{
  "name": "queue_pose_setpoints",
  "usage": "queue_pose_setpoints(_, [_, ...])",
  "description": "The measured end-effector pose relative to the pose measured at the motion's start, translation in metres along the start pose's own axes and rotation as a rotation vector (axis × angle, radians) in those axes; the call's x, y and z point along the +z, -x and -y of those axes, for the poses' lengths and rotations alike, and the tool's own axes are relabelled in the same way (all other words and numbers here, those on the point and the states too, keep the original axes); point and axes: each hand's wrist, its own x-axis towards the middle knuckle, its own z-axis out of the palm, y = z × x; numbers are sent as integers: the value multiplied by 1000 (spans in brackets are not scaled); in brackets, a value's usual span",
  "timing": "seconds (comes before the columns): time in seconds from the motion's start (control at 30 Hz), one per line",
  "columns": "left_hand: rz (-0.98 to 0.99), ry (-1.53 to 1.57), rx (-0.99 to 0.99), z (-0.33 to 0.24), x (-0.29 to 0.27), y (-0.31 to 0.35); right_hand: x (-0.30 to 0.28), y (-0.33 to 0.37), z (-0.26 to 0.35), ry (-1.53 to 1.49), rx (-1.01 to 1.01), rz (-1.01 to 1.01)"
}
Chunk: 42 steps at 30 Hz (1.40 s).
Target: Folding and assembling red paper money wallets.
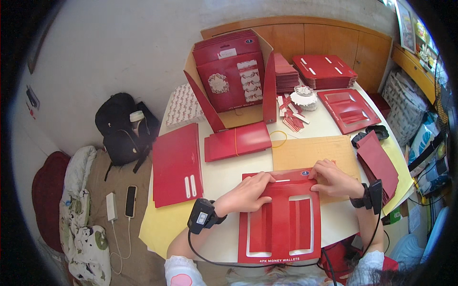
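A red printed card sleeve [280,224] with two long white-edged windows lies at the table's near edge. Red folded pieces show through both windows. My left hand [249,191] is closed at the sleeve's upper left, fingers on the top flap and thumb below it. At the upper right corner, my right hand [335,179] grips the same flap with bent fingers. A small white slot [282,180] shows in the flap between my hands. Just beyond, partly under my right hand, lies a tan cardboard sheet [310,151].
An open display box [269,90] holds upright red packs. Around it are red card stacks [324,69], a banded red bundle [241,142], flat red sleeves [175,164], paper strips [292,114], white round tags [304,98] and dark red cards [378,164]. Cables hang from my wrist devices.
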Motion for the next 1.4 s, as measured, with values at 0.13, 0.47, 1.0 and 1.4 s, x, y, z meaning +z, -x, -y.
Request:
queue_pose_setpoints(0.13, [5,10,-7,0,0,0,0,1,1,25,-22,1])
queue_pose_setpoints(0.47, [41,8,-16,6,0,0,-1,1,4,6,-45,36])
queue_pose_setpoints(1.0, [-11,-131,106,2,-9,4,5,-1,16,77,-74,-30])
queue_pose_setpoints(1.4, [-107,-169,182,5,-7,6,21,-4,25,242,-228,-168])
